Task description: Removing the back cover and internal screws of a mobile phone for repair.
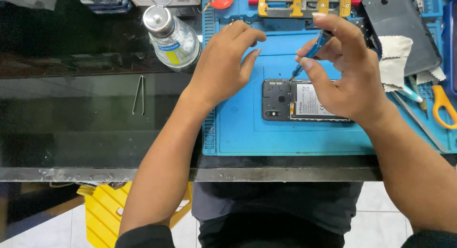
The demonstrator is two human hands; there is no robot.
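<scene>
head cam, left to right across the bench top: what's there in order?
Tweezers → glass bottle → left hand → opened phone on the blue mat → right hand holding a blue screwdriver → cloth → orange-handled scissors.

Blue mat, black phone, yellow stool

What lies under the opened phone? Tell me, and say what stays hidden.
The opened phone lies on the blue mat. The right hand with its blue screwdriver covers the phone's right end.
</scene>
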